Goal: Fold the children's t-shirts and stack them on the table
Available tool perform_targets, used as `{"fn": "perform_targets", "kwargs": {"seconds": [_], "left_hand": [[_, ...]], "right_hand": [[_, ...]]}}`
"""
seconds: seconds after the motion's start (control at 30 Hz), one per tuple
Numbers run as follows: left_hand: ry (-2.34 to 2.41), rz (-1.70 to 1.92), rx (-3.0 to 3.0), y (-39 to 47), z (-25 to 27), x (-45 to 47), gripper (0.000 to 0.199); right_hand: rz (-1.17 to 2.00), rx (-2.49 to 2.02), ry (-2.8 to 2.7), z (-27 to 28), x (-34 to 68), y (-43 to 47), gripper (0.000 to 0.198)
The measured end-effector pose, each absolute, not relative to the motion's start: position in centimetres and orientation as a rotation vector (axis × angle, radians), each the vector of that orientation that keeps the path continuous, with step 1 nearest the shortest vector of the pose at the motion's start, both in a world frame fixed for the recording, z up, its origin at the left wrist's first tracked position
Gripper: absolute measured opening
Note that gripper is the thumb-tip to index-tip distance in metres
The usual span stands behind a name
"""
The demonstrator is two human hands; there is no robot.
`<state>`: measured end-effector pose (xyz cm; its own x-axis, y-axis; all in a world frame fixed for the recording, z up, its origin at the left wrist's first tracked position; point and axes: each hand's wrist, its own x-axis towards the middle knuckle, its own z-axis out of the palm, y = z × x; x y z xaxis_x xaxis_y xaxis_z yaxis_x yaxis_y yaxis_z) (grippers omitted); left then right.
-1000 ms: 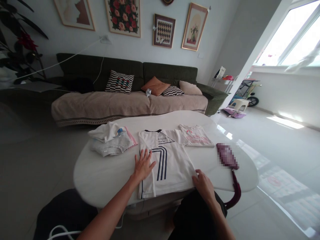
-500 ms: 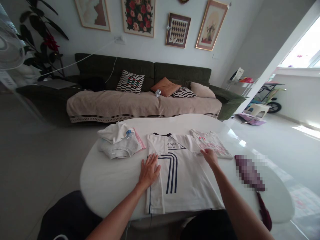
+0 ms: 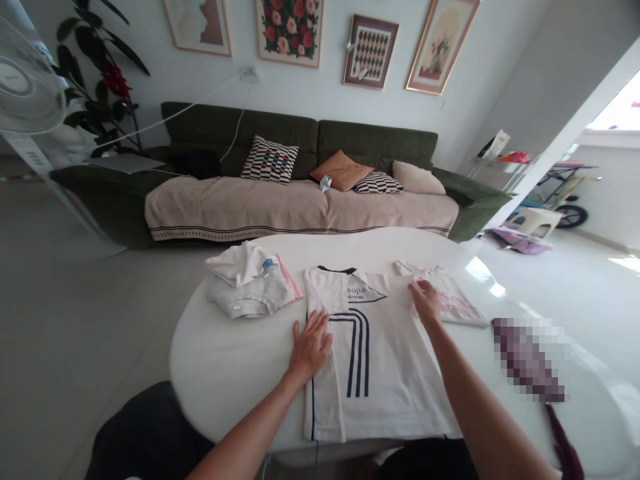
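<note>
A white jersey (image 3: pixel 400 373) with dark blue stripes and a dark collar lies spread on the table, its left side and left sleeve folded inward. My left hand (image 3: pixel 311 343) lies flat on that folded side, fingers stretched. At the jersey's right sleeve, my right hand (image 3: pixel 426 303) has its fingers pinched on the fabric. Beyond this hand is a folded white T-shirt (image 3: pixel 457 300) with pink print, partly covered by hand and sleeve. Left of the jersey sits a pile of white and grey clothes (image 3: pixel 250 287) with a pink edge showing.
The white oval table (image 3: pixel 215 380) stands before a green sofa (image 3: pixel 375 137) with cushions. A blurred-out purple thing (image 3: pixel 530 360) lies at the table's right. A fan (image 3: pixel 30 87) and a plant (image 3: pixel 95 73) are at far left.
My right hand has moved slightly away from me, raising the right sleeve a little. My left hand stays on the folded side. The whole view has shifted slightly.
</note>
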<state>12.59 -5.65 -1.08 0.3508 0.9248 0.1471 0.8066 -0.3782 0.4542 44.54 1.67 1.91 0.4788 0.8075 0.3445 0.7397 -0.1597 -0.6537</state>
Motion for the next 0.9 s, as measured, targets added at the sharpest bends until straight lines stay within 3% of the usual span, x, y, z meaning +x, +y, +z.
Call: {"fn": "perform_targets", "kwargs": {"seconds": [0.23,0.43,0.57,0.9], "left_hand": [[1.549,0.541,2.316,-5.8,-1.3,12.5,0.048],[1.528,0.551,2.329,-5.7,-1.2,12.3,0.046],[1.53,0.563,2.328,-5.7,-1.2,12.4,0.046],[1.535,0.559,2.34,-5.6,-1.5,12.4,0.045]], "right_hand": [[-0.025,-1.81,-1.38,3.8,35.1,1.2,0.031],[0.036,-1.7,-1.936,1.5,26.1,0.9,0.026],[0.101,-1.74,-2.009,-0.3,24.1,0.7,0.018],[0.146,-1.669,-2.097,-0.7,27.7,-1.5,0.041]]}}
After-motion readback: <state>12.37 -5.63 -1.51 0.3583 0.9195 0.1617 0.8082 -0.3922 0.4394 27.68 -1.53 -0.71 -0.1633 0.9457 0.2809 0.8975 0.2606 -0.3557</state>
